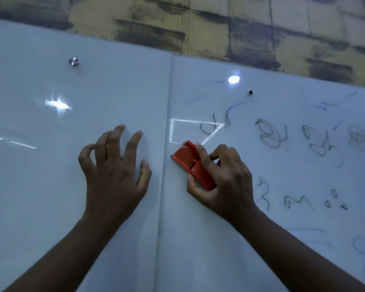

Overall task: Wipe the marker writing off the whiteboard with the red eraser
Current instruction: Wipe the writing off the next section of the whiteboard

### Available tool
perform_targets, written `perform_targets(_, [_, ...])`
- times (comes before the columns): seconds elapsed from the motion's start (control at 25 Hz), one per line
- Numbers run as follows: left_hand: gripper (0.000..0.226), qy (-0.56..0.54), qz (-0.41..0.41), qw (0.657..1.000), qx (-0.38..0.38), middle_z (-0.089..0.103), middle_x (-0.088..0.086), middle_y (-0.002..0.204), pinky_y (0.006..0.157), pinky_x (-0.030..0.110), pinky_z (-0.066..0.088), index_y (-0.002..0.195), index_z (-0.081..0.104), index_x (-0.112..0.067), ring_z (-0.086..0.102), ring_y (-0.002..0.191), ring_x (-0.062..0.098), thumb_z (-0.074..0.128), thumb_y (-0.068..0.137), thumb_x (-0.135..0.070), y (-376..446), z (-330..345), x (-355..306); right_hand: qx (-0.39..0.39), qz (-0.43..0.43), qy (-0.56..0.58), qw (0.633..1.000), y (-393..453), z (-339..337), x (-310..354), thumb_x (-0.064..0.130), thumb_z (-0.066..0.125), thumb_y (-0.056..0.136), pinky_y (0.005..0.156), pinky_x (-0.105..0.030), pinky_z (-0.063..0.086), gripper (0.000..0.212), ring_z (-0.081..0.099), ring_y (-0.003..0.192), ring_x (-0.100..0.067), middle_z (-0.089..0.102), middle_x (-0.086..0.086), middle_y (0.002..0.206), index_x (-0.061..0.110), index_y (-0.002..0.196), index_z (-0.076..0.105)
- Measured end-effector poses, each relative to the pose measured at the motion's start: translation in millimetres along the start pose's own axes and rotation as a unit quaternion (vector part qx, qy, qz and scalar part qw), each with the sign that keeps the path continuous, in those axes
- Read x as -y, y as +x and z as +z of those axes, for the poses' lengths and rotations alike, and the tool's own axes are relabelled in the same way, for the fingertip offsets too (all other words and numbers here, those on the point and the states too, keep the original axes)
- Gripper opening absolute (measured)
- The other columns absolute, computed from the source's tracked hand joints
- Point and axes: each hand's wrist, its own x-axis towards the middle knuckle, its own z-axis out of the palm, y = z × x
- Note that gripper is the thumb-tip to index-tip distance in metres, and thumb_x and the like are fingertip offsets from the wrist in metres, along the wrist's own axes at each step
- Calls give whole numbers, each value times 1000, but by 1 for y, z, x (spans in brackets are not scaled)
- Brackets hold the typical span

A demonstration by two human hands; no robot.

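Note:
The whiteboard is made of two glossy panels that meet at a vertical seam. My right hand grips the red eraser and holds it against the right panel, just right of the seam. Black marker writing runs across the right panel above and right of the eraser, with a second row lower down. Faint blue strokes lie near the top and at the far right. My left hand rests on the left panel with its fingertips spread and bent, holding nothing.
A round metal mounting stud sits on the upper left panel and a small dark hole on the right one. Light reflections glare on the board. A stained yellow wall runs above the board's top edge.

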Motion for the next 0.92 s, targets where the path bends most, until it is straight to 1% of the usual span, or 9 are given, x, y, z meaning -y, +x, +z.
perform_targets(0.08, [56,-4,8,1000,-8,47,14,156,112,56,26,148,57,-13,43,148,34,44,97,-33,24,0,-1,-18,30,-5,999,16,3,-14,41,72,83,61,-28,41,61,50,79,-21,55,-6,90,12,136,67])
perform_targets(0.2, [60,-12,31,999,-17,42,15,163,117,59,23,151,53,-12,34,156,32,43,97,-34,69,8,-2,-49,118,-6,992,35,3,-46,48,67,87,64,-29,43,61,48,83,-21,50,-3,91,17,140,65])
perform_targets(0.36, [66,-12,88,996,-19,33,17,170,122,63,20,158,45,-8,27,160,33,35,98,-31,131,28,1,-109,269,2,957,52,3,-80,57,62,88,67,-39,54,64,52,83,-21,50,-1,91,17,139,66])
perform_targets(0.44, [66,-15,88,996,-32,33,17,170,124,63,19,160,42,-6,27,161,32,30,100,-29,138,40,-1,-136,313,5,940,60,6,-82,58,62,87,69,-43,56,66,52,82,-22,51,-1,90,16,139,65])
perform_targets(0.52, [66,-10,74,996,-46,34,17,170,126,62,19,162,39,-4,28,160,32,27,101,-29,133,48,-4,-133,299,4,945,66,13,-71,55,63,87,67,-43,56,65,51,81,-21,51,-1,90,14,139,65])
perform_targets(0.64, [68,-10,67,996,-55,34,16,170,126,60,19,162,37,-2,31,159,32,26,102,-31,131,51,-5,-102,200,9,974,75,31,-30,54,62,87,64,-43,55,65,48,81,-20,50,-1,91,14,139,63])
perform_targets(0.72, [69,-13,72,996,-50,32,17,171,126,61,20,163,35,-2,29,160,33,24,103,-34,134,51,-2,-87,145,18,985,84,44,-3,56,58,88,65,-40,56,67,48,83,-17,52,-1,94,13,139,62])
perform_targets(0.8, [69,-17,80,996,-43,30,16,172,126,61,21,164,34,-3,27,160,33,22,104,-36,133,52,0,-92,122,12,988,97,52,8,58,56,90,65,-37,55,68,48,82,-16,55,-3,95,10,137,63])
perform_targets(0.92, [67,-15,81,995,-51,31,14,171,126,58,20,163,37,-4,30,159,31,24,104,-35,133,52,2,-86,126,-5,988,124,54,-11,55,60,90,70,-41,56,67,51,85,-19,56,-5,99,11,140,61])
